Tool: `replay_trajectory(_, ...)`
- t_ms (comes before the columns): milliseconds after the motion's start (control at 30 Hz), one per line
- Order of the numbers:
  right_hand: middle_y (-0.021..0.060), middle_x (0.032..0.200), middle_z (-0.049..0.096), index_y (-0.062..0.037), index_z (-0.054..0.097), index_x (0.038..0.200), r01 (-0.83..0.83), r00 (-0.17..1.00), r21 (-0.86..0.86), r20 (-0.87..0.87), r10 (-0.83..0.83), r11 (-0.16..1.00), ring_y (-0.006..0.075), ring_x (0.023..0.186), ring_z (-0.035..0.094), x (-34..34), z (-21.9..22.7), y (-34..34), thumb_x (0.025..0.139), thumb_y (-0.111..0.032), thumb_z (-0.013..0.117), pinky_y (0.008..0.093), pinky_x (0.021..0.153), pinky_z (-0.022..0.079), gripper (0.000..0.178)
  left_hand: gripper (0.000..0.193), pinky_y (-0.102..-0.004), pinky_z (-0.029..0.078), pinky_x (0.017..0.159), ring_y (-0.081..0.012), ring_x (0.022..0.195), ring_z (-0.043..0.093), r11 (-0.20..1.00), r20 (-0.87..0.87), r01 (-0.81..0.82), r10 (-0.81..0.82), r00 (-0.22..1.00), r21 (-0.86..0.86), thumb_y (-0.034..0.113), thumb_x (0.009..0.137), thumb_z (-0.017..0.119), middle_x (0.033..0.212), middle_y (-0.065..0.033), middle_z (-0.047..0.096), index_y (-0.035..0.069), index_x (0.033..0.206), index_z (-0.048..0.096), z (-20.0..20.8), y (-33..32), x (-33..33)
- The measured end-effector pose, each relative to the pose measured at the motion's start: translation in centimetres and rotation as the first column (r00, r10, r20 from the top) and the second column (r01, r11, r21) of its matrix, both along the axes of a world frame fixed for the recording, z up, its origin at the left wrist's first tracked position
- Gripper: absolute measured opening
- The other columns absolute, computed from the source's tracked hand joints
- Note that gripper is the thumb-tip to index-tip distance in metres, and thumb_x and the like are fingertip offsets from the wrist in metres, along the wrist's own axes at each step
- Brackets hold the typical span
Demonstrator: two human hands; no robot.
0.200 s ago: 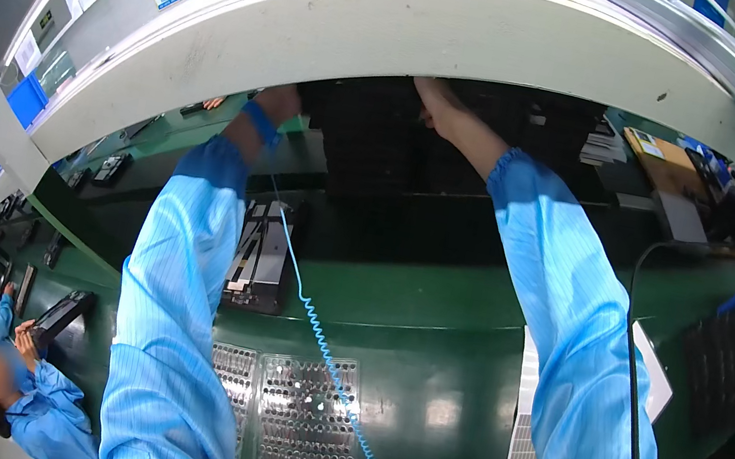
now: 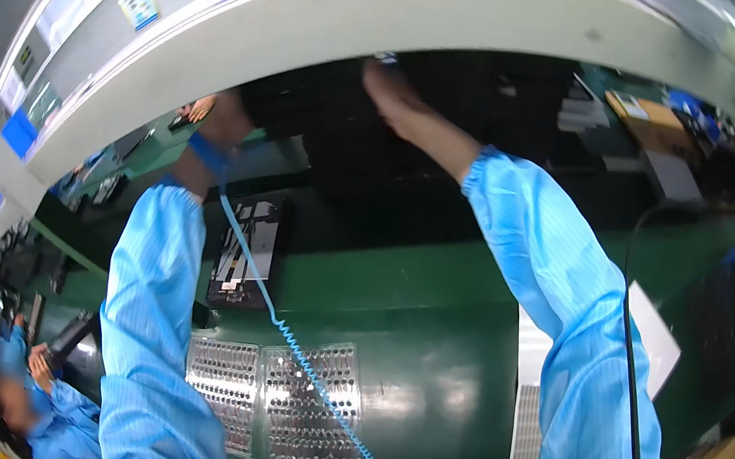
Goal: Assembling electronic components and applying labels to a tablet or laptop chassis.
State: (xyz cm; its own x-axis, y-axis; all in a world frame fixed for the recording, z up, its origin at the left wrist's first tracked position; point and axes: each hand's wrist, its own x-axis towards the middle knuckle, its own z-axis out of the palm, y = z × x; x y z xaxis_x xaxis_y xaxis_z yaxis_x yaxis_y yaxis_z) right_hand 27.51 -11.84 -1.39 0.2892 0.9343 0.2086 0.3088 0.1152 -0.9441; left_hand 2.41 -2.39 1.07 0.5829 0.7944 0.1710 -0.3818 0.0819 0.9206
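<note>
Both my arms, in light blue sleeves, reach forward under a pale shelf edge. My left hand (image 2: pixel 227 121), with a blue wrist strap (image 2: pixel 209 154) on it, is at the left side of a dark stack (image 2: pixel 344 142) in the shadow. Its fingers are blurred and lost in the dark. Over the stack, close below the shelf edge, is my right hand (image 2: pixel 392 99); blur and shade hide how its fingers lie and whether they hold anything. Nearer me, beside my left forearm, lies a black-framed flat device (image 2: pixel 247 253) with its inner parts showing.
The pale shelf beam (image 2: pixel 466 6) crosses above my hands. A coiled blue cord (image 2: pixel 322 374) runs from the strap towards me, over clear trays (image 2: pixel 312 407) of small parts. A black cable (image 2: pixel 632 375) hangs over my right sleeve. Another person (image 2: pixel 13 398) works at left.
Both hands have shifted left in the picture, the right one further along below the shelf edge. The view has tilted slightly, and the cord now hangs further left.
</note>
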Motion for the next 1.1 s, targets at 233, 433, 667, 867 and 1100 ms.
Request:
replay_trajectory(233, 0.0231, 0.149, 0.045, -0.0027, 0.04, 0.149, -0.122, 0.992, -0.009, 0.038, 0.122, 0.992, 0.0397, 0.136, 0.044, -4.7, -0.5, -7.7, 0.098, -0.065, 0.024, 0.0436, 0.114, 0.035, 0.082, 0.064, -0.0519, 0.044, 0.108, -0.0324, 0.127, 0.055, 0.972, 0.001, -0.226, 0.226, 0.974, 0.063, 0.057, 0.1, 0.042, 0.141, -0.0085, 0.057, 0.011, 0.144, 0.049, 0.9, -10.1, -2.7)
replay_trajectory(433, 0.0247, 0.13, 0.062, -0.0009, 0.038, 0.149, -0.214, 0.977, -0.071, -0.024, 0.213, 0.974, 0.0416, 0.123, 0.057, -6.1, -1.2, -17.9, 0.096, -0.068, 0.031, 0.0443, 0.105, 0.043, 0.086, 0.07, -0.0561, 0.038, 0.112, -0.0357, 0.132, 0.05, 0.842, -0.006, -0.527, 0.53, 0.848, -0.116, 0.061, 0.099, 0.033, 0.146, -0.0102, 0.053, 0.011, 0.145, 0.05, -0.1, -20.0, -4.5)
replay_trajectory(667, 0.0258, 0.125, 0.063, 0.0007, 0.032, 0.152, -0.177, 0.983, 0.048, -0.039, 0.179, 0.983, 0.0412, 0.12, 0.059, -5.6, -4.7, -28.8, 0.095, -0.069, 0.034, 0.0417, 0.104, 0.045, 0.09, 0.066, -0.0544, 0.038, 0.112, -0.0335, 0.131, 0.051, 0.807, -0.021, -0.552, 0.561, 0.828, -0.211, 0.062, 0.097, 0.041, 0.144, -0.0066, 0.055, 0.015, 0.142, 0.053, -3.4, -31.4, -3.6)
replay_trajectory(867, 0.0262, 0.141, 0.053, 0.0024, 0.024, 0.154, -0.168, 0.986, -0.034, -0.003, 0.168, 0.985, 0.0367, 0.135, 0.048, -2.6, -9.6, -39.4, 0.101, -0.064, 0.033, 0.0332, 0.112, 0.035, 0.085, 0.064, -0.0511, 0.038, 0.112, -0.0311, 0.13, 0.051, 0.762, -0.099, -0.544, 0.547, 0.831, -0.35, 0.062, 0.095, 0.047, 0.142, -0.0049, 0.057, 0.016, 0.14, 0.055, -8.6, -41.7, 0.1)
replay_trajectory(1100, 0.0262, 0.141, 0.053, -0.0051, 0.026, 0.156, -0.093, 0.994, -0.123, 0.043, 0.099, 0.988, 0.0366, 0.133, 0.05, -0.4, -16.6, -48.5, 0.101, -0.063, 0.034, 0.0352, 0.111, 0.036, 0.08, 0.063, -0.0496, 0.039, 0.112, -0.0296, 0.13, 0.052, 0.735, -0.18, -0.495, 0.469, 0.865, -0.464, 0.062, 0.095, 0.049, 0.142, -0.0031, 0.057, 0.019, 0.141, 0.055, -17.0, -48.4, 1.3)
